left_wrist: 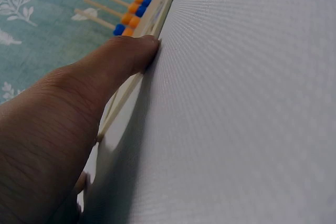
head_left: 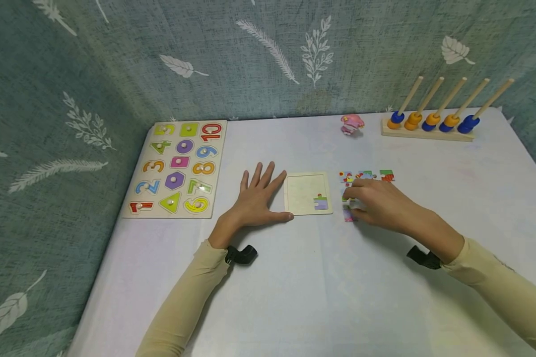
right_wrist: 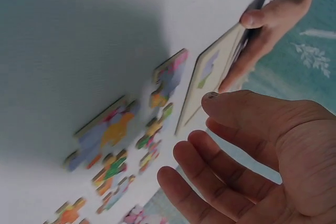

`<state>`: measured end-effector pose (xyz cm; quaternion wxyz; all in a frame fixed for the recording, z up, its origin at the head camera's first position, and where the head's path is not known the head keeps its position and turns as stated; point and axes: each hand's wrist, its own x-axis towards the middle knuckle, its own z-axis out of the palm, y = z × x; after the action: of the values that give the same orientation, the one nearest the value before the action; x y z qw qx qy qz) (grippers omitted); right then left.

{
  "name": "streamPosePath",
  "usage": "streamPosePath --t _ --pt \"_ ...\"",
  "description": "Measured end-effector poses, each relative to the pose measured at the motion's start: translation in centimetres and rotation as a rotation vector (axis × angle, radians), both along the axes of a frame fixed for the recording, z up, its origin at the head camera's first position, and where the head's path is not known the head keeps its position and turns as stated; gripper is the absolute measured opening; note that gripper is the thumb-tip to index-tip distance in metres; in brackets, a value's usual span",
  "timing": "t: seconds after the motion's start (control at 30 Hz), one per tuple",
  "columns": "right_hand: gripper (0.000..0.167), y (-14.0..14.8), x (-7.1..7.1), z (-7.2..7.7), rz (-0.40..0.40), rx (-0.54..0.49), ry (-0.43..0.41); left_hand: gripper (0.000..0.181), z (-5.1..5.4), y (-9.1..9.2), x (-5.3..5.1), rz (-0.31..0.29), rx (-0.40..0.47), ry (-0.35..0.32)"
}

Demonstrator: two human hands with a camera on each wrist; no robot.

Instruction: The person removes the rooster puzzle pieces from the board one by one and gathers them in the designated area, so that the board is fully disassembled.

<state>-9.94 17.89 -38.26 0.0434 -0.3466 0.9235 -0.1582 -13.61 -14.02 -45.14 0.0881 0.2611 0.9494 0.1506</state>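
A square wooden puzzle tray (head_left: 300, 192) lies flat, with one purple puzzle piece (head_left: 321, 204) in its lower right corner. My left hand (head_left: 260, 203) is spread at the tray's left side, thumb and index finger touching its edge. Over the loose pieces to the right hovers my right hand (head_left: 377, 204), its fingers loosely bent. Nothing shows between its thumb and fingers in the right wrist view. Below that hand lie several colourful puzzle pieces (right_wrist: 107, 127); in the head view the hand partly covers them, while a red and green piece (head_left: 387, 175) stays visible.
At the left lies a number and shape peg board (head_left: 173, 171). A bead stacker with upright rods (head_left: 429, 133) stands at the back right, and a small pink toy (head_left: 352, 124) sits to its left. A patterned cloth wall (head_left: 268, 59) borders the table's back and left.
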Motion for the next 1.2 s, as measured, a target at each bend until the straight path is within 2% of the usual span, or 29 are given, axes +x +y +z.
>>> streamPosePath --t 0.37,0.67,0.83,1.2 --pt "0.025 -1.6 -0.8 0.5 0.012 0.011 -0.022 0.11 0.1 0.0 -0.1 -0.002 -0.006 0.004" --pt "0.025 -3.4 -1.7 -0.2 0.008 -0.014 -0.074 0.11 0.0 -0.1 0.0 -0.006 0.007 0.006" --pt "0.024 -4.2 -2.0 -0.7 0.027 -0.03 -0.065 0.109 0.1 0.0 0.0 -0.008 0.0 0.016" --pt "0.02 -5.8 -2.7 -1.5 0.078 0.023 -0.032 0.109 0.1 -0.1 0.0 -0.017 0.004 0.02"
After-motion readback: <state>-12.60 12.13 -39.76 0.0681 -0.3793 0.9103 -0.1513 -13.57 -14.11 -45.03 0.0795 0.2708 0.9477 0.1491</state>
